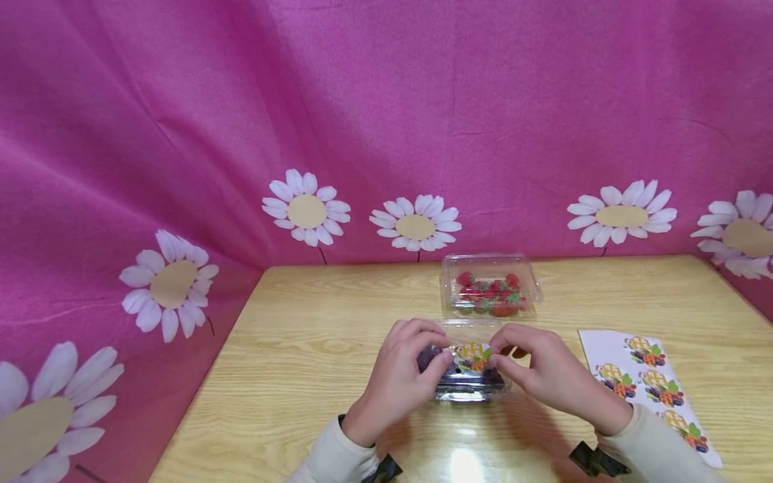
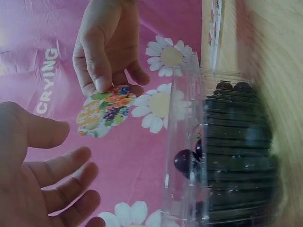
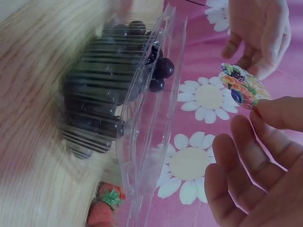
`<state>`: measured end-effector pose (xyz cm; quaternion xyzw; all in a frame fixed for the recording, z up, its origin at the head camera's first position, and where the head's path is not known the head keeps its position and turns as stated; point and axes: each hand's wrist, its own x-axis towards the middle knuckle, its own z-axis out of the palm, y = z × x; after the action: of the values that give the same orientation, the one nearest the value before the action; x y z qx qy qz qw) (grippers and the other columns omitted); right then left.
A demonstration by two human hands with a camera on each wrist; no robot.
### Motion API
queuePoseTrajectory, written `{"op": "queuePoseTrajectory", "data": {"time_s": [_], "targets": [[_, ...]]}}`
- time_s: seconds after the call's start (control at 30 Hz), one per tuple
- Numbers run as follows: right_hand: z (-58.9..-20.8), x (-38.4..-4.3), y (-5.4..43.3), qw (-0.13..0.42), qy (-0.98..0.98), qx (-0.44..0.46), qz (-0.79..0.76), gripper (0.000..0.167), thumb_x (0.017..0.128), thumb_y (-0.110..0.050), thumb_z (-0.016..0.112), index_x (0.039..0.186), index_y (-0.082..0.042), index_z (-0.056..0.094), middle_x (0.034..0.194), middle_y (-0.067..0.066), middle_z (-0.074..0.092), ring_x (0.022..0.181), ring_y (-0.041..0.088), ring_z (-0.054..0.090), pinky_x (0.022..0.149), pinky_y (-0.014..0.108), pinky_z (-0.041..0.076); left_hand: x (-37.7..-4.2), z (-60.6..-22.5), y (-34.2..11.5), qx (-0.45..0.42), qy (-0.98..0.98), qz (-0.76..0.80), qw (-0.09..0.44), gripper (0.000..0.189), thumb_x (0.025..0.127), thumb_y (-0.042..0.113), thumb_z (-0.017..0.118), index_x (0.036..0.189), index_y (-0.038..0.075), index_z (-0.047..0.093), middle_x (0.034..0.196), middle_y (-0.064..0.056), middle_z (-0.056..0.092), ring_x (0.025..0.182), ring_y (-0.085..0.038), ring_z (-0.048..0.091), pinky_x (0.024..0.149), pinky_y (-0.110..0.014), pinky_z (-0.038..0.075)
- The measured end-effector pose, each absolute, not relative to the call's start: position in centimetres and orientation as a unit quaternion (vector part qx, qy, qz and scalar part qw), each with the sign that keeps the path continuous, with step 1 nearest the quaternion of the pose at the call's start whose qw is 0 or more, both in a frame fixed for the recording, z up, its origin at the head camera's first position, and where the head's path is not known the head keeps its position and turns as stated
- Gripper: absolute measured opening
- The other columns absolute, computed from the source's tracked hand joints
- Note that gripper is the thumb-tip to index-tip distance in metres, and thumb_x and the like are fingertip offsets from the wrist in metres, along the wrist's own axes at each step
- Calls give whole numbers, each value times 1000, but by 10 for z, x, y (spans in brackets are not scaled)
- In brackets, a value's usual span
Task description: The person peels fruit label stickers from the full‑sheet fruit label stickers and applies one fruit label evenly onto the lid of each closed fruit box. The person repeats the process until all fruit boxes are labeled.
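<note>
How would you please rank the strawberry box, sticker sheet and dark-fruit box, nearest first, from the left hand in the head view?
1. Dark-fruit box: by the left hand
2. Strawberry box: farther back
3. Sticker sheet: far right

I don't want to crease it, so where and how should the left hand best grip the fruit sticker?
Probably its free left edge, in a light pinch coming from the left: the sticker is thin and flat, and the right hand pinches the other side, leaving the edge facing the left hand uncovered.
</note>
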<state>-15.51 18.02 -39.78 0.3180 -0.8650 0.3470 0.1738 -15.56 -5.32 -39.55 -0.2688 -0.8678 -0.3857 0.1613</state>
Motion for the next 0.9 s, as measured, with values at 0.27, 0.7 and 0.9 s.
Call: {"op": "queuePoseTrajectory", "data": {"time_s": [0.27,0.7,0.9], "targets": [[-397,-158,177,118,-863,286,399,15,88,-7,71,86,-22,68,85,-9,68,76,-5,60,61,22,53,-157,-400,-52,-254,-873,-387,153,6,88,17,73,89,13,76,104,4,70,104,-14,58,91,-31,47],[-392,-157,169,74,-872,241,419,12,88,-7,70,81,-17,68,78,-9,67,72,-6,58,61,23,54,-156,-397,-51,-258,-887,-354,147,8,86,17,74,79,15,74,101,5,71,101,-13,58,89,-27,46],[-392,-157,167,56,-875,220,428,11,88,-7,70,81,-16,69,77,-7,68,71,-6,58,62,23,54,-156,-398,-50,-249,-893,-346,143,9,87,18,73,78,15,73,101,5,71,101,-13,58,91,-28,46]]}}
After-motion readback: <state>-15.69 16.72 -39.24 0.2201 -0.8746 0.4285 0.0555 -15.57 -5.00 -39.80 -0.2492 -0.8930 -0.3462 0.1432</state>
